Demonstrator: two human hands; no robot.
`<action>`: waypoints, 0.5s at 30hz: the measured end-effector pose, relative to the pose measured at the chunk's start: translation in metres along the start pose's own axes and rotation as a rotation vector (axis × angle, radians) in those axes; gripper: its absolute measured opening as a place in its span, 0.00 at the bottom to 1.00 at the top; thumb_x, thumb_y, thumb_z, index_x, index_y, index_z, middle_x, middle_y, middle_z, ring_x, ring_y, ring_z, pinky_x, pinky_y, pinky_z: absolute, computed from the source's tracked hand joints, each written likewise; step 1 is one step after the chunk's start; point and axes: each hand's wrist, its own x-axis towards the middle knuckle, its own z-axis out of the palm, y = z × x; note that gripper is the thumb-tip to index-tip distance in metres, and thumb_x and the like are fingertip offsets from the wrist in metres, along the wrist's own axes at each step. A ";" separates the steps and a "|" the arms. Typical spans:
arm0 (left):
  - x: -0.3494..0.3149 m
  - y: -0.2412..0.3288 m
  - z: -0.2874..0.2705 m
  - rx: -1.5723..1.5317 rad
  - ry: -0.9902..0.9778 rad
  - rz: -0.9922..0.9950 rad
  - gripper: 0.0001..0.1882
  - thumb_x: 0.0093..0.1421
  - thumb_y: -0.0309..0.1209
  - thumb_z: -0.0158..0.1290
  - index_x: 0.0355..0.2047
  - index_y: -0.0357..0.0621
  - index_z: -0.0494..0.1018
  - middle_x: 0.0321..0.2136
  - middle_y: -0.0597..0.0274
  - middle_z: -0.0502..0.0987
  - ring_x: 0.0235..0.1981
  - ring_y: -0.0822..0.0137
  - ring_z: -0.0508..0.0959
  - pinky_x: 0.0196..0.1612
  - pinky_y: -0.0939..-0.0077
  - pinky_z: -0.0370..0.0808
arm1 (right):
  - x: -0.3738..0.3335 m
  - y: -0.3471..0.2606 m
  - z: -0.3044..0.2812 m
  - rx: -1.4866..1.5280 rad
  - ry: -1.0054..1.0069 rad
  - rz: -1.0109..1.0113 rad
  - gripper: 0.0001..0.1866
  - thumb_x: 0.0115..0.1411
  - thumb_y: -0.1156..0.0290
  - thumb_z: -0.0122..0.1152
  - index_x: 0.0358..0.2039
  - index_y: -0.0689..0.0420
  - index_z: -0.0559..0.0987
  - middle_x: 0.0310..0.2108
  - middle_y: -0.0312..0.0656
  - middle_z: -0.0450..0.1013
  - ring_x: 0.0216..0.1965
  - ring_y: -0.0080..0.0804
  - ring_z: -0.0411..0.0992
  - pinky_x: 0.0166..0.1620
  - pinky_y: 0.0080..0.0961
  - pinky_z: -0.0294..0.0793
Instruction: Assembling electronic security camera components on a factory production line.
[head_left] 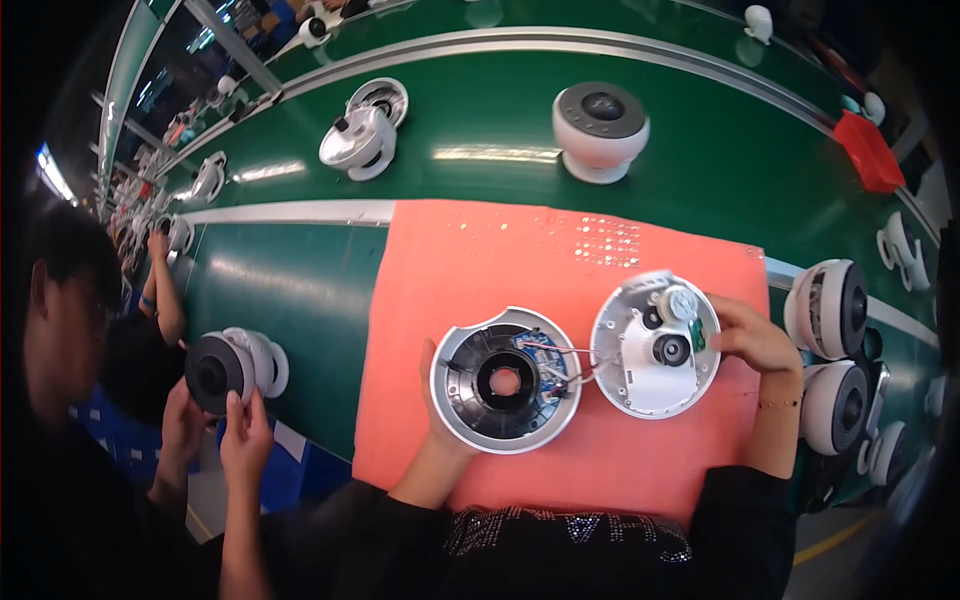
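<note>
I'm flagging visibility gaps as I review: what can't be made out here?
All in the head view:
Most of the left hand: hidden by the left shell.
Some fingers of the right hand: hidden behind the right shell.
Shiny dots on the mat: too small to identify.
Far items at upper left: small, blurred, crowding one another.

- The person wears a black shirt [600,575].
- On its front there are big letters [575,530], made from many small, shiny, silver-looking dots.
- The right sleeve [742,520] is also black and plain, and it ends before the wrist.
- Around the right wrist goes a thin bracelet [778,404] with small beads, of golden look.
- The left hand [447,437] and right hand [755,338] are bare.
</note>
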 end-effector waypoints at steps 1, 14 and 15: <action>-0.010 0.001 0.003 0.089 0.022 0.064 0.42 0.54 0.63 0.32 0.53 0.37 0.59 0.49 0.47 0.66 0.49 0.54 0.69 0.51 0.57 0.67 | -0.002 0.002 0.003 -0.019 -0.062 0.044 0.30 0.47 0.77 0.50 0.55 0.61 0.62 0.38 0.35 0.66 0.34 0.17 0.63 0.36 0.13 0.65; -0.041 -0.042 0.076 0.485 0.222 -0.063 0.55 0.42 0.46 0.56 0.60 0.55 0.28 0.57 0.54 0.47 0.60 0.56 0.49 0.60 0.59 0.49 | -0.034 -0.052 0.152 -0.954 0.270 -0.985 0.29 0.38 0.58 0.65 0.43 0.55 0.73 0.30 0.36 0.66 0.30 0.31 0.68 0.31 0.26 0.68; -0.035 -0.051 0.074 0.510 0.144 -0.024 0.56 0.43 0.46 0.56 0.60 0.56 0.27 0.57 0.54 0.46 0.60 0.56 0.48 0.59 0.59 0.49 | -0.036 -0.047 0.152 -1.039 0.342 -1.068 0.30 0.33 0.58 0.68 0.40 0.54 0.75 0.28 0.36 0.66 0.27 0.30 0.69 0.28 0.25 0.68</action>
